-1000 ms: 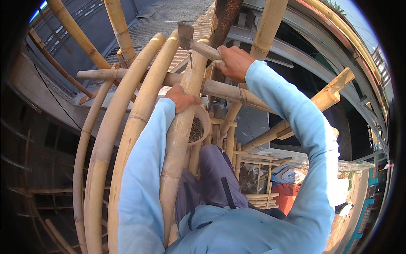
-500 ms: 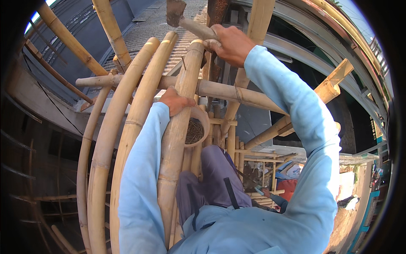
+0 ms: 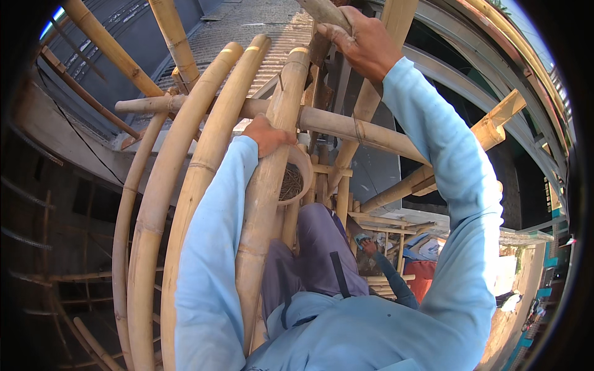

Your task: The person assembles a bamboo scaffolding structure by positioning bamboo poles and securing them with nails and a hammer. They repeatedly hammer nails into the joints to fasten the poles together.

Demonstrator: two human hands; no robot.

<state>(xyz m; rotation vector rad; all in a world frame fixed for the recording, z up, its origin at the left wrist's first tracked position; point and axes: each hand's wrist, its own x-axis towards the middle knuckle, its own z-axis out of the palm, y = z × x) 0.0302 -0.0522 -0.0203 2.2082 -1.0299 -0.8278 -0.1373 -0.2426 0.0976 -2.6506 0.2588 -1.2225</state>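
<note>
Clock face centred on the head view. Right hand (image 3: 368, 46) at 1 o'clock, fingers closed firmly round a wooden handle (image 3: 326, 13). Change over the last second: the tool's metal head, near the nail a second ago, has risen past the top edge; only the handle remains in sight.

Nail (image 3: 281, 81), just short of 12 o'clock: shank stands proud of the bamboo pole (image 3: 267, 191), much as in the earlier views. Judgement: tool is on a lifted stroke, clear of the nail; nail is only part driven, so hammering is unfinished.

Left hand (image 3: 268, 135) at 11 o'clock, unmoved on the same pole below the nail. Its grip is closed over the pole, thumb across the top; the far fingertips are hidden. Reads as steadying it. Pole runs from 12 to between 6 and 7 o'clock, over a crosswise bamboo pole (image 3: 365, 136) spanning 10 to 3.

At centre, just beside the pole: a round tub (image 3: 305, 173) with loose nails (image 3: 291, 184) inside; its support cannot be told.

Also changed: a co-worker's hand (image 3: 369, 247), absent a second ago, now shows between 4 and 5 o'clock, well apart from the nailing.
</note>
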